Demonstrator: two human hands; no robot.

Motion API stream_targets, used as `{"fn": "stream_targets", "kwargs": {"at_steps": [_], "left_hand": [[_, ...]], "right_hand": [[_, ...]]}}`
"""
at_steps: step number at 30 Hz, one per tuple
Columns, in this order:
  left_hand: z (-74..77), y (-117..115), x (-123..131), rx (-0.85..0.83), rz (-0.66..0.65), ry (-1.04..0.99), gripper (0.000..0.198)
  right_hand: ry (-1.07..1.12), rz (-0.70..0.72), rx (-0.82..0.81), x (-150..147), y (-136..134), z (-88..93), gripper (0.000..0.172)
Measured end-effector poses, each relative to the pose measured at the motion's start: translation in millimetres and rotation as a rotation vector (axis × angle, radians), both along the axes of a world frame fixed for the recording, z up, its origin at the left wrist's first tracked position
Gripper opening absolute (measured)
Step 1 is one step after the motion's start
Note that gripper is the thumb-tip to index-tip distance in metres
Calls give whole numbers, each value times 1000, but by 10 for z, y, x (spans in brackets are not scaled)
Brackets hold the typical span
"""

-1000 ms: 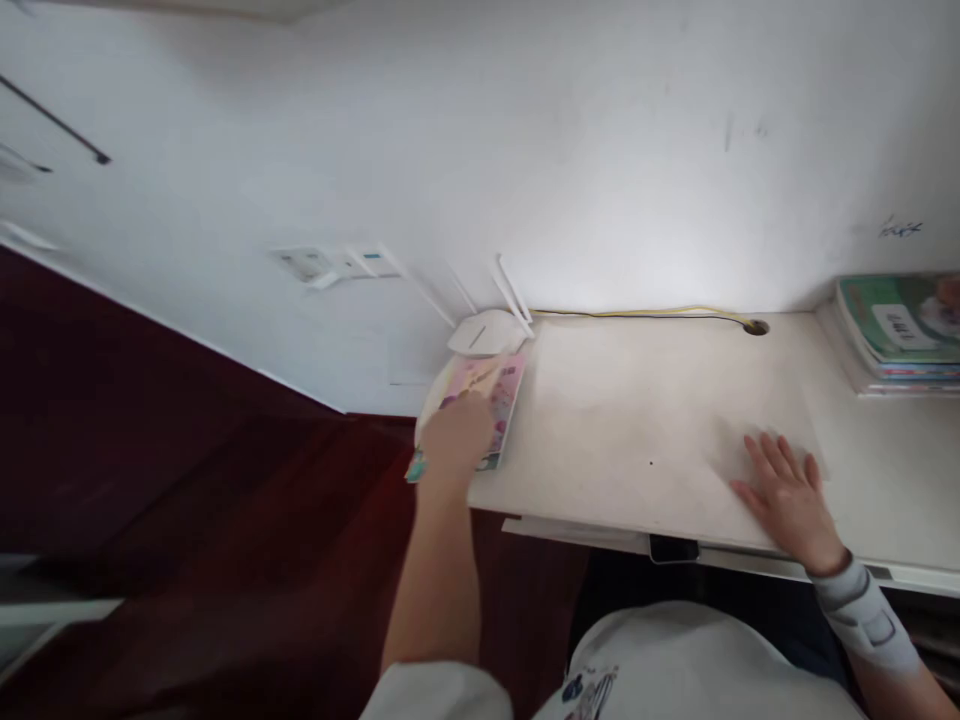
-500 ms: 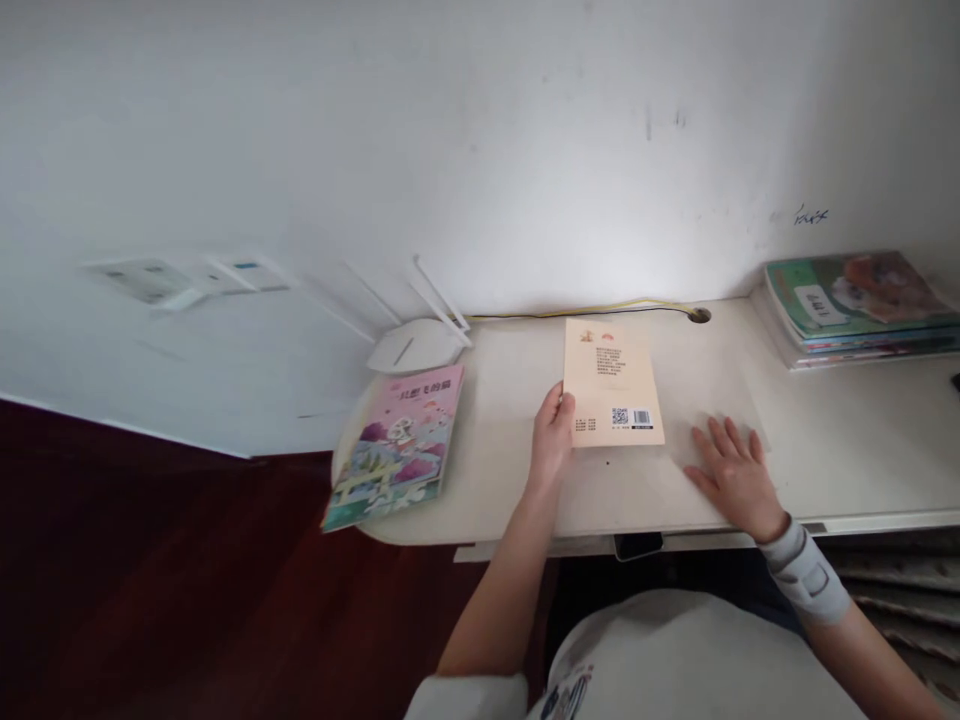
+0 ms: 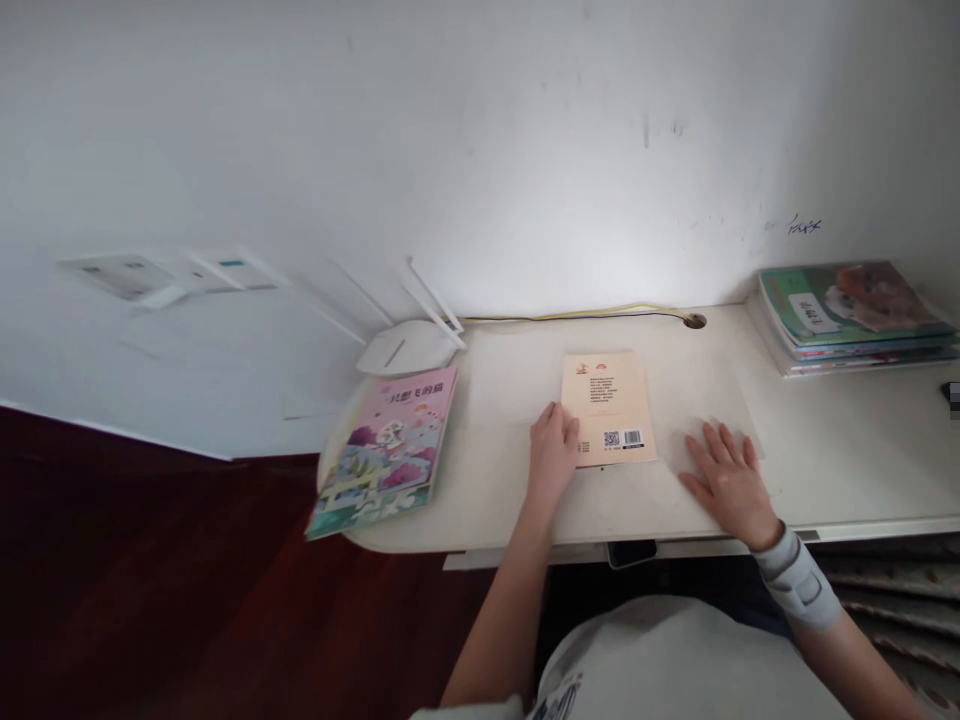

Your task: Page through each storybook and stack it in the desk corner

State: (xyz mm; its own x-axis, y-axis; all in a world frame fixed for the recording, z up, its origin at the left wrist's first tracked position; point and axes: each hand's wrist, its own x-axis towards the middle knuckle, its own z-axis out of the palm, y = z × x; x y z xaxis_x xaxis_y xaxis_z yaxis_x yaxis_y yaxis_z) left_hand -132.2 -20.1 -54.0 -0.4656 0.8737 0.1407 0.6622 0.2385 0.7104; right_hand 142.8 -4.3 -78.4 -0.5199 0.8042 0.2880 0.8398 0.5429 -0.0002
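Lowered since half a second earlier, the thin cream paperback booklet [image 3: 609, 408] lay flat on the white desk [image 3: 825, 450], back cover up. The left hand [image 3: 553, 452] pinched its near left edge with curled fingers. The right hand [image 3: 726, 478] rested splayed and empty beside it. Light and floppy, the booklet seemed best lifted by an edge.

The cream booklet [image 3: 609, 400] near the middle of the desk [image 3: 825, 450] showed fine dark print, two small orange marks at its top, and a black QR code and barcode on white. The desk itself was off-white. At its left edge lay a pink book [image 3: 390, 450], its cover a cartoon pattern in purple, teal and white. The book stack [image 3: 847, 315] in the far right corner was topped in green with a white label and an orange picture. Along the far edge ran a yellow cable [image 3: 585, 314], beside a white router [image 3: 405, 348]. The wrist brace [image 3: 799, 585] was grey, the floor [image 3: 150, 600] dark red-brown.
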Motion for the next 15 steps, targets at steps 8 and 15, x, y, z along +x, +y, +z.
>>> {"fn": "stream_targets", "kwargs": {"at_steps": [8,15], "left_hand": [[287,-186,115,176,-177,-432,55],[330,-97,725,284,-333,-263,84]], "right_hand": [[11,5,8,7,-1,-32,46],[67,-17,-23,29,107,77,46]]}}
